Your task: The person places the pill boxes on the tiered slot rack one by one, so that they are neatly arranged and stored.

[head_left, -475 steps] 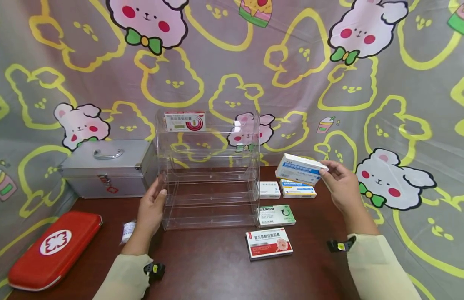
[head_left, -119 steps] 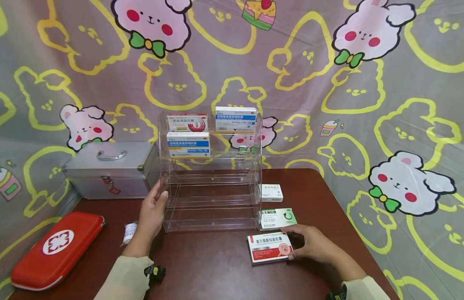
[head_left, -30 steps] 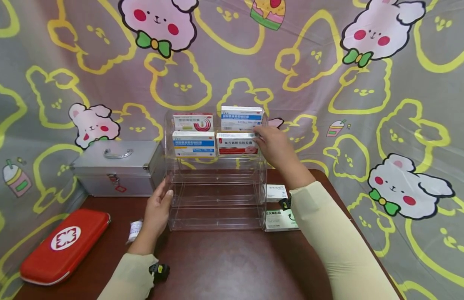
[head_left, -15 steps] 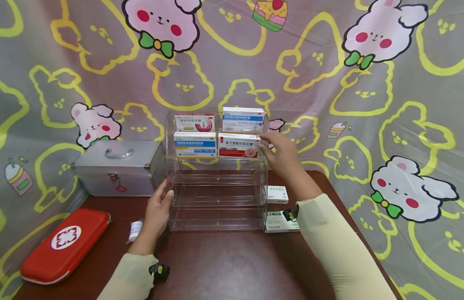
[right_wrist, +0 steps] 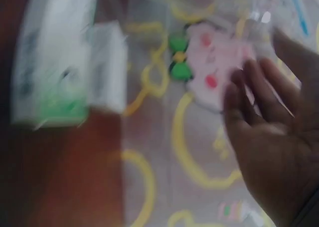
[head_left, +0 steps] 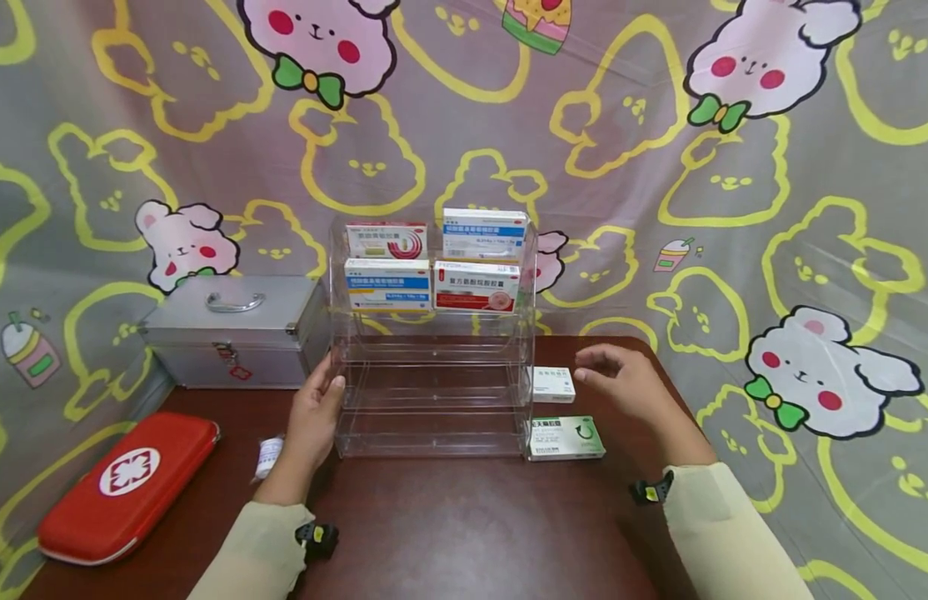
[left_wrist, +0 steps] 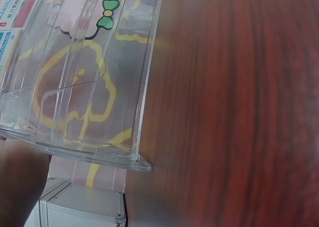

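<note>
A clear tiered display rack (head_left: pixel 434 400) stands on the table, and my left hand (head_left: pixel 314 410) grips its left side edge. In the left wrist view the clear rack (left_wrist: pixel 94 87) fills the upper left. The upper tiers hold a red-and-white medicine box (head_left: pixel 386 242), two blue-and-white medicine boxes (head_left: pixel 389 286) and a white-and-red medicine box (head_left: pixel 476 287). My right hand (head_left: pixel 621 382), fingers loosely bent and holding nothing, hovers just right of a small white medicine box (head_left: pixel 554 383). In front of that box lies a green-and-white medicine box (head_left: pixel 566 438), blurred in the right wrist view.
A silver metal case (head_left: pixel 232 333) with a handle stands left of the rack. Closer in lies a red zippered first-aid case (head_left: pixel 130 487). A small white wrapped roll (head_left: pixel 269 457) is beside my left forearm. A patterned cloth (head_left: pixel 644 167) hangs behind the table.
Several boxes from the right side now stand in the rack's upper tiers, the white-and-red one last. My right hand has let go of it and moved down and right. My left hand stays on the rack.
</note>
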`<state>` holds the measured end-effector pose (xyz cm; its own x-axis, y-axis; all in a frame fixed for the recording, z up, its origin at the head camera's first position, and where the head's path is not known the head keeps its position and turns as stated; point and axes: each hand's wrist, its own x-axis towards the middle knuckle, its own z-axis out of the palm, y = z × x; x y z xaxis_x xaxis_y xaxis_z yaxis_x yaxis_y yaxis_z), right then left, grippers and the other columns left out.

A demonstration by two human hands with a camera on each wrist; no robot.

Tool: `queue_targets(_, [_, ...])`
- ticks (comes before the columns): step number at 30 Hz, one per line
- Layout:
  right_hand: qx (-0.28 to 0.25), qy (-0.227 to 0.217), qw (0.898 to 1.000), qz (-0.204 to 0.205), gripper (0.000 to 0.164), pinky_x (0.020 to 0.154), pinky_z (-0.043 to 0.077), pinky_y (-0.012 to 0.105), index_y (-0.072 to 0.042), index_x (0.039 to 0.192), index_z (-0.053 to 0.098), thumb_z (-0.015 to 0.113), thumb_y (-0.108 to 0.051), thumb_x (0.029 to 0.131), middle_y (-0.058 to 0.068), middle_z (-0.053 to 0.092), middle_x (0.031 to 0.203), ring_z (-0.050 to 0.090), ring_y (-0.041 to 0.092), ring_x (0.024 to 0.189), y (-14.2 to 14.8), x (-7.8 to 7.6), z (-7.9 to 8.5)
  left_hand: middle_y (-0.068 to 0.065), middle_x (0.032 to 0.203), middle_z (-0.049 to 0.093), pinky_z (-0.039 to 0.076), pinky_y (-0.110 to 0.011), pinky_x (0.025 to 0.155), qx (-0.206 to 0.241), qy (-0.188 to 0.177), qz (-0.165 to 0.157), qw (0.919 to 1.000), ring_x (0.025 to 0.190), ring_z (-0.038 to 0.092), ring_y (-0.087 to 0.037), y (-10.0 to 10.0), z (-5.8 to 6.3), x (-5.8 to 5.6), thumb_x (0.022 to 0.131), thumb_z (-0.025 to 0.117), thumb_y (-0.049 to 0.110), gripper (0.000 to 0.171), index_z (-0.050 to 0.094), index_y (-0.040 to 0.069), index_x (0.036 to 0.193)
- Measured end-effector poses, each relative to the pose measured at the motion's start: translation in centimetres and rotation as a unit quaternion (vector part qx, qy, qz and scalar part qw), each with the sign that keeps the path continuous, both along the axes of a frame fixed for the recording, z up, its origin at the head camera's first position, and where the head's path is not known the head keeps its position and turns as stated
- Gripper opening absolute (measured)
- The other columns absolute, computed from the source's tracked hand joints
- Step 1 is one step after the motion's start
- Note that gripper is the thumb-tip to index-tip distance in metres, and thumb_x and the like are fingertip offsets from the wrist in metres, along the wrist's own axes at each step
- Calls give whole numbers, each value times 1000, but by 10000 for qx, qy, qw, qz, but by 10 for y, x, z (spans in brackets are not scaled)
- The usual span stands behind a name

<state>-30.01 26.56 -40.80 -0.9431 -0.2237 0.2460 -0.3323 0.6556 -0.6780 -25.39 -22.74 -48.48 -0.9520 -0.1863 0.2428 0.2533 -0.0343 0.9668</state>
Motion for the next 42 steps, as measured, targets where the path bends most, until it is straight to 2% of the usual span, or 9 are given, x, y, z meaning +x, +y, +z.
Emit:
queue_targets(4, [218, -758, 9964, 293, 41, 95, 62, 41, -8, 133, 75, 83, -30, 99, 14, 77, 129, 72, 29, 117, 25, 7, -25, -20, 173, 40, 41, -8, 114, -33, -108, -54, 9999, 157, 42, -27, 0, 2, 0, 115, 47, 3, 58, 34, 7, 171])
queue_targets(7, [342, -864, 9950, 375, 44, 94, 62, 42, -6, 131, 76, 87, -29, 96, 16, 77, 129, 72, 31, 118, 35, 11, -44, -19, 174, 37, 39, -10, 118, -42, -164, -91, 9998, 161, 35, -33, 0, 3, 0, 115, 46, 1, 59, 32, 6, 172])
queue_targets(10, [505, -858, 9944, 368, 45, 96, 62, 47, -7, 130, 77, 91, -26, 91, 13, 78, 128, 73, 33, 119, 40, 12, -65, -22, 175, 34, 38, -12, 121, 47, -175, -118, 9998, 162, 32, -32, 0, 4, 1, 114, 46, 1, 60, 30, 4, 172])
queue_targets(15, [709, -937, 9927, 285, 59, 105, 59, 52, -10, 136, 76, 97, -27, 84, 10, 76, 135, 71, 33, 127, 46, 11, -89, -21, 176, 32, 38, -13, 122, 123, -167, -196, 9996, 163, 29, -33, 0, 3, 1, 114, 45, 0, 60, 29, 2, 172])
queue_targets(20, [457, -1085, 9923, 388, 68, 107, 59, 54, -7, 142, 71, 98, -26, 82, 15, 73, 142, 70, 37, 131, 49, 10, -95, -19, 176, 34, 38, -14, 122, 107, -220, -187, 9995, 163, 30, -33, 0, 1, 0, 114, 45, 0, 60, 29, 4, 172])
queue_targets(26, [585, -1348, 9868, 684, 76, 109, 58, 51, -8, 148, 67, 98, -28, 82, 15, 69, 148, 65, 38, 138, 50, 7, -96, -19, 176, 33, 37, -15, 124, 116, -204, -187, 9996, 164, 29, -33, 0, 4, 1, 114, 45, 1, 60, 29, 4, 172])
queue_targets(31, [529, -1421, 9860, 687, 75, 109, 58, 52, -9, 147, 67, 98, -25, 82, 14, 69, 147, 65, 37, 137, 50, 8, -100, -19, 177, 32, 36, -17, 125, 109, -128, -208, 9996, 165, 28, -34, 0, 3, 2, 114, 45, 1, 60, 30, 4, 172])
queue_targets(36, [623, -1271, 9881, 604, 70, 108, 58, 54, -11, 145, 69, 98, -23, 83, 14, 68, 143, 66, 37, 131, 49, 11, -99, -18, 177, 33, 37, -14, 123, 127, -145, -196, 9996, 164, 29, -33, 0, 2, 1, 114, 45, 0, 59, 31, 5, 172])
queue_targets(42, [812, -865, 9921, 417, 59, 95, 58, 36, -15, 138, 74, 96, -23, 84, 6, 69, 131, 65, 23, 113, 49, 12, -100, -18, 177, 31, 36, -15, 125, 90, -82, -208, 9997, 165, 27, -34, 1, 2, 1, 114, 46, 0, 60, 30, 4, 172])
